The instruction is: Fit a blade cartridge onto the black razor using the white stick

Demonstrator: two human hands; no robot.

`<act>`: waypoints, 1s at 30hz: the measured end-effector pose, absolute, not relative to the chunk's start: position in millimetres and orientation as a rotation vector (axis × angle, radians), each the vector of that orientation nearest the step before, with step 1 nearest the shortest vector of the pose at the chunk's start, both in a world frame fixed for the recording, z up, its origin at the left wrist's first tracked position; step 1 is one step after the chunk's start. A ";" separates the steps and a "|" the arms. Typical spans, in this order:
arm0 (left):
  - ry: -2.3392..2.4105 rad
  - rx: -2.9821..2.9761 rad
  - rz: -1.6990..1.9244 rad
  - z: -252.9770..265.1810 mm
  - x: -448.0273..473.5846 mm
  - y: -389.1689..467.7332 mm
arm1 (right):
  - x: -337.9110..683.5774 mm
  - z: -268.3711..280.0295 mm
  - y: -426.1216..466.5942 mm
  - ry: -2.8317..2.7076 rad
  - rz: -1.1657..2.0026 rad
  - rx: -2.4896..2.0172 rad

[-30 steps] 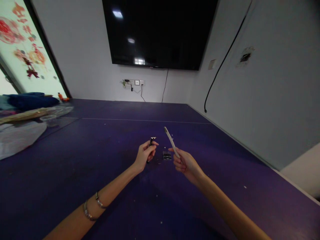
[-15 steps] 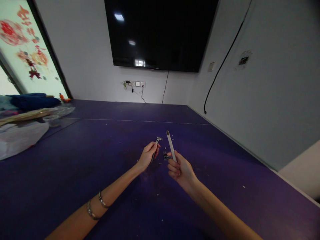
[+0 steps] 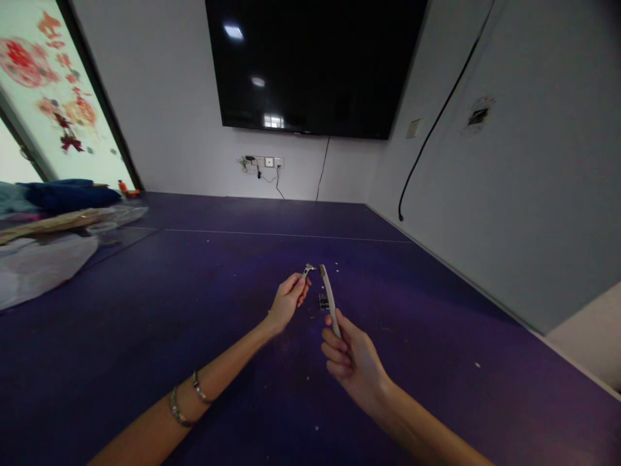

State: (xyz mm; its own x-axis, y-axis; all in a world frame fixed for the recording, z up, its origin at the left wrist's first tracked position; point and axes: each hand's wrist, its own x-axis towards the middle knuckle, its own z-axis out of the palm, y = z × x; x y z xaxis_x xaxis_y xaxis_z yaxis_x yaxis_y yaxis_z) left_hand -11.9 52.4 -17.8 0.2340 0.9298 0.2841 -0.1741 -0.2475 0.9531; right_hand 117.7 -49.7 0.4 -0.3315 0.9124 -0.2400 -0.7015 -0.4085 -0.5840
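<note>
My left hand (image 3: 288, 301) is closed round the handle of a small razor (image 3: 306, 273), whose silvery head points up and to the right. In my right hand (image 3: 353, 362) is a toothbrush (image 3: 328, 298) with a pale, slightly curved handle, gripped near its lower end. The dark bristled end of the toothbrush is right beside the razor head; whether they touch I cannot tell. A small black object in what looks like clear packaging (image 3: 323, 301) lies on the purple surface (image 3: 218, 310) behind the toothbrush, partly covered by it.
Pale specks (image 3: 477, 366) are scattered over the surface. On the left lie a white plastic bag (image 3: 48, 268), dark blue cloth (image 3: 70, 196) and a small orange object (image 3: 127, 189). A television (image 3: 315, 65) hangs on the far wall above sockets (image 3: 269, 162). A black cable (image 3: 427, 139) dangles at right.
My right hand has moved slightly down, and the toothbrush's bristled end has swung left and down to the razor head. My left hand has stayed almost still.
</note>
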 end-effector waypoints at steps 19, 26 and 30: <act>0.748 1.431 1.283 -19.1 -9.1 47.0 | 112.3 0.9 -60.8 -0.416 1.929 -0.699; 0.743 1.387 1.285 -18.7 -9.9 48.6 | 111.1 1.9 -64.7 -0.387 1.904 -0.673; 0.748 1.421 1.257 -19.8 -7.0 45.8 | 111.0 4.3 -60.4 -0.393 1.863 -0.664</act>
